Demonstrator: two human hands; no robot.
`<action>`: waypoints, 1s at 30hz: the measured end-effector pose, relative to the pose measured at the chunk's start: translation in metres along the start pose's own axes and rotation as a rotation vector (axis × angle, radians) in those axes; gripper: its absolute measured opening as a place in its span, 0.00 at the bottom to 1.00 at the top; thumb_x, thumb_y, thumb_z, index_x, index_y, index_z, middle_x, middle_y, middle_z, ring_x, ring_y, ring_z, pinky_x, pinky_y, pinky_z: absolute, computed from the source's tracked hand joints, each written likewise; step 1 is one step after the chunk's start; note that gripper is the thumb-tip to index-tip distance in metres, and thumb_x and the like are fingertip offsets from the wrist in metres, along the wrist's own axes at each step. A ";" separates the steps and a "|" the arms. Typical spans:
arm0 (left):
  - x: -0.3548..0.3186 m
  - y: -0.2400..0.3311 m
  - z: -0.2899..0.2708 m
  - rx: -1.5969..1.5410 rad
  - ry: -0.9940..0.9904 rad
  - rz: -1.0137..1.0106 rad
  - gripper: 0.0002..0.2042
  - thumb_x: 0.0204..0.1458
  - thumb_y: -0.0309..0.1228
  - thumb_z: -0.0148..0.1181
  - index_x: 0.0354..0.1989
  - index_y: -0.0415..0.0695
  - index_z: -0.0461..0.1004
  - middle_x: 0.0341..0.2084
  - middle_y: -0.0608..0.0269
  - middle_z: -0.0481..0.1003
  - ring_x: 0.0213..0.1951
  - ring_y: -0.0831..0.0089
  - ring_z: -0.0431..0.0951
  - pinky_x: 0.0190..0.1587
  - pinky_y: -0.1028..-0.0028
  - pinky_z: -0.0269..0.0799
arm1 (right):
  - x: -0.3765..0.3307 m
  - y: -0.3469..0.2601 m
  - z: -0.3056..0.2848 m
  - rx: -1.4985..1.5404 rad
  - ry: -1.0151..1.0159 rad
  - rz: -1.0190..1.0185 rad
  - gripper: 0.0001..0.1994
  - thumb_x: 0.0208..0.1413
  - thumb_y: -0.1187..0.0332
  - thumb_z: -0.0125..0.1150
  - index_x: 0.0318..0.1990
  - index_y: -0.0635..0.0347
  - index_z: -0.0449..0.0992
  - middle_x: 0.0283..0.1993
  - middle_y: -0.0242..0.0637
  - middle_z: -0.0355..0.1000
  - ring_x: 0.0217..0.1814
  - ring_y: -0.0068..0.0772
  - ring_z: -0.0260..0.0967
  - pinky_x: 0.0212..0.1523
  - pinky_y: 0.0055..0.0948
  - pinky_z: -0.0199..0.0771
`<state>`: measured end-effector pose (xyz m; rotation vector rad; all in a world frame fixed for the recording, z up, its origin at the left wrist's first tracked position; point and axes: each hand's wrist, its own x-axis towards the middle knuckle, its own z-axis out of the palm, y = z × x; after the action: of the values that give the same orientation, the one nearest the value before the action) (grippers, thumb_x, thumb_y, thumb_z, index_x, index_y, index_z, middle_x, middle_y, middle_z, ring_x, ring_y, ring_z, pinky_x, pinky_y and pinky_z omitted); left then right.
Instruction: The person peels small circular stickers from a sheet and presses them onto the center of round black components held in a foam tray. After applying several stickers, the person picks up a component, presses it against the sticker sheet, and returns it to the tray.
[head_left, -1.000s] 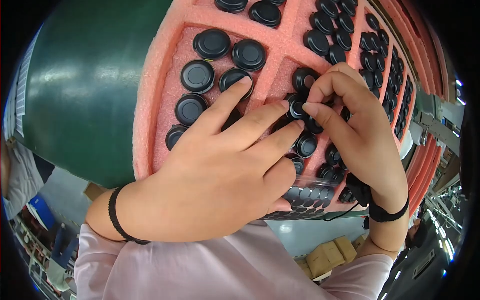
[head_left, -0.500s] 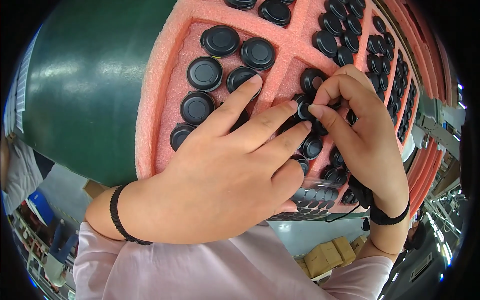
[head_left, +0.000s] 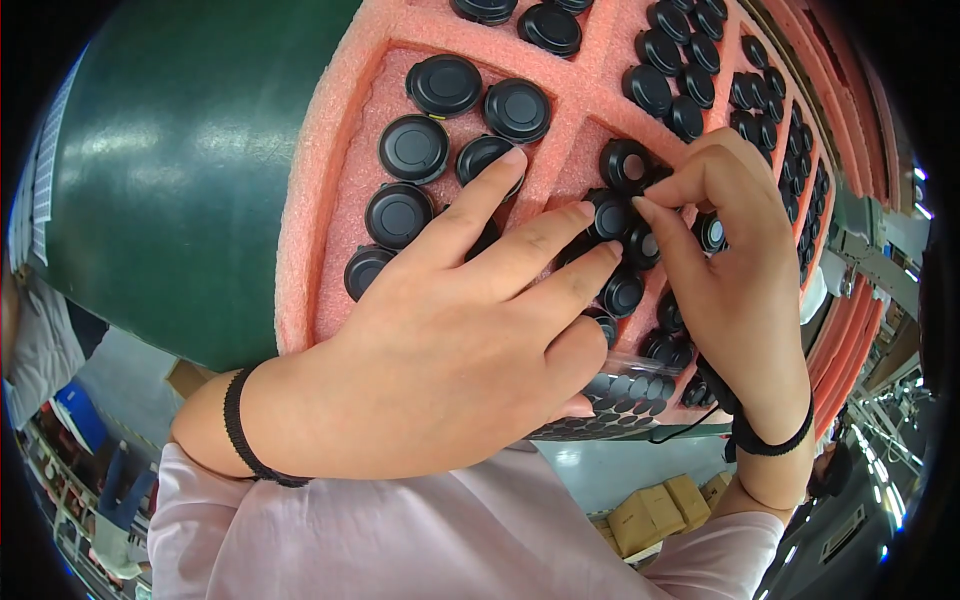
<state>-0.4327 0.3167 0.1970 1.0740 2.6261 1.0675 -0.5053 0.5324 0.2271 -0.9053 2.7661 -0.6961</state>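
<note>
A pink foam tray (head_left: 330,190) holds black round parts (head_left: 415,148) in its compartments. My left hand (head_left: 440,330) lies spread across two compartments, its fingers apart. One fingertip touches a black round part (head_left: 487,165); two more rest by another black round part (head_left: 610,215) past the divider. At that part's right edge my right hand (head_left: 740,240) is closed, thumb and forefinger tips pinched together. Whatever lies between those tips is too small or hidden to name. Pale round centres show on a few neighbouring parts, such as the black part with a light disc (head_left: 628,166).
A clear sheet with rows of dark round discs (head_left: 630,390) sits below my left hand, partly covered by it. The tray rests on a green tabletop (head_left: 180,180). Stacked pink foam trays (head_left: 850,350) stand at the right. Cardboard boxes (head_left: 645,520) are on the floor behind.
My right hand's pinched tips have shifted slightly right, off the face of the black round part, uncovering more of it and a neighbour with a pale centre. My left hand stays nearly still.
</note>
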 end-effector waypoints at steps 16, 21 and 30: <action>-0.006 -0.004 0.004 0.020 0.164 0.078 0.20 0.47 0.48 0.67 0.35 0.43 0.78 0.31 0.62 0.69 0.37 0.60 0.71 0.50 0.56 0.67 | -0.041 -0.041 -0.017 0.265 -0.184 -0.008 0.14 0.40 0.78 0.74 0.36 0.62 0.77 0.36 0.41 0.73 0.39 0.43 0.71 0.42 0.38 0.69; -0.006 -0.003 0.004 0.061 0.161 0.100 0.18 0.48 0.47 0.66 0.34 0.43 0.78 0.30 0.63 0.68 0.36 0.62 0.71 0.49 0.57 0.67 | -0.042 -0.047 -0.014 0.127 -0.117 -0.035 0.15 0.37 0.78 0.76 0.35 0.61 0.77 0.36 0.42 0.74 0.36 0.45 0.71 0.40 0.39 0.68; -0.006 -0.006 0.002 -0.003 0.119 0.120 0.18 0.47 0.46 0.67 0.33 0.42 0.77 0.28 0.63 0.67 0.33 0.62 0.69 0.46 0.60 0.66 | -0.043 -0.044 -0.009 0.095 -0.093 -0.080 0.14 0.35 0.78 0.74 0.33 0.60 0.77 0.34 0.40 0.73 0.35 0.43 0.70 0.39 0.38 0.67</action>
<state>-0.4306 0.3112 0.1905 1.2170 2.6791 1.1942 -0.4497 0.5298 0.2557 -1.0062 2.6049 -0.7705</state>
